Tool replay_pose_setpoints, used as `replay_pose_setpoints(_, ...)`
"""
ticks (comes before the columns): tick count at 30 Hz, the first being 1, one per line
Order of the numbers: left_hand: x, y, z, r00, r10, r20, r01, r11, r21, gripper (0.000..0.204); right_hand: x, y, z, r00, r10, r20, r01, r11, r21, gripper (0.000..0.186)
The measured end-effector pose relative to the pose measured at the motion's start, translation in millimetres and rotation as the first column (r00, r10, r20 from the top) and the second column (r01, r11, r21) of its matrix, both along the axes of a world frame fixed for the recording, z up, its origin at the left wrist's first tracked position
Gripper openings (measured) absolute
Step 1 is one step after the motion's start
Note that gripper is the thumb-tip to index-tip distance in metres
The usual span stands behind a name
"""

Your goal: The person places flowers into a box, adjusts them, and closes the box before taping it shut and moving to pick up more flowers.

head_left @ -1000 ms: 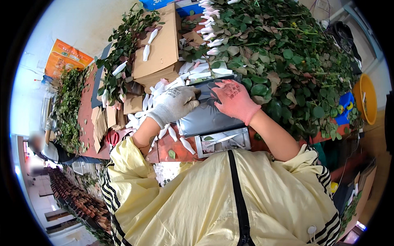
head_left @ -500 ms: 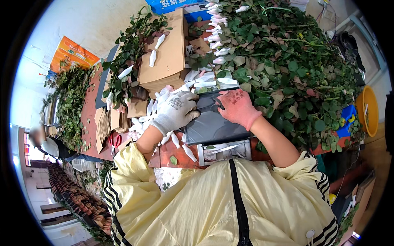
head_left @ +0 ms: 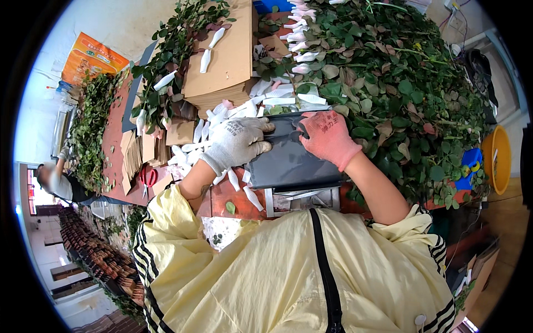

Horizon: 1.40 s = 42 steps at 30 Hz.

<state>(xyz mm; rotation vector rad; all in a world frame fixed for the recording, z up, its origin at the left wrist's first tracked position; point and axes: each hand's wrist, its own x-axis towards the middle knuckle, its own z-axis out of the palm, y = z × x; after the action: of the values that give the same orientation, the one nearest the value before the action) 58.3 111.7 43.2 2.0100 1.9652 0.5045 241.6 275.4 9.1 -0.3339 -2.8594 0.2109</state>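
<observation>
A flat, rectangular pad wrapped in dark grey plastic film (head_left: 294, 166) lies on the table in front of me. On its left edge rests my left hand (head_left: 236, 143) in a pale grey glove, thumb and fingers apart. My right hand (head_left: 331, 139), in a red glove, curls its fingers at the film's upper right part, which is creased between the hands. The dark fingertips seem to pinch it. White mesh sleeves (head_left: 252, 198) lie scattered beside and beyond my left hand. Below the pad, a shallow metal-framed tray (head_left: 327, 201) partly shows.
Leafy rose stems (head_left: 388, 111) heap up on the right, white-sleeved buds (head_left: 300, 45) along their left side. A cardboard stack (head_left: 219, 75) stands beyond my left hand. Red-handled scissors (head_left: 148, 176) lie left. An orange basin (head_left: 496, 160) is far right; another person (head_left: 58, 183) is far left.
The view has shifted slightly. My right hand has moved a little over the film with its fingers still curled, while my left hand stays on the pad's left edge.
</observation>
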Motion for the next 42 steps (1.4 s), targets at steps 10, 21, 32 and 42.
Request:
replay_pose_setpoints(10,0.9,-8.9,4.3,0.992,0.124,-0.01,-0.122,0.985,0.118,0.03,0.1,-3.0,5.8,0.996,-0.054,0.068,0.053,0.999,0.014,0.026)
replay_pose_setpoints(21,1.5,-2.8,3.0,0.958,0.186,-0.219,-0.184,0.982,0.03,0.016,-5.4,-4.9,17.1,0.978,-0.093,0.187,0.107,0.992,-0.065,0.031)
replay_pose_setpoints(32,5.6,-6.4,17.9,0.983,0.105,-0.154,-0.107,0.994,-0.007,0.037,-0.2,-7.5,-4.7,0.988,-0.141,-0.064,0.14,0.99,-0.01,0.018)
replay_pose_setpoints(42,16.7,-12.1,9.8,0.953,0.092,-0.288,-0.094,0.996,0.004,0.028,-2.2,-6.8,3.8,0.991,-0.114,0.067,0.12,0.988,-0.097,0.025)
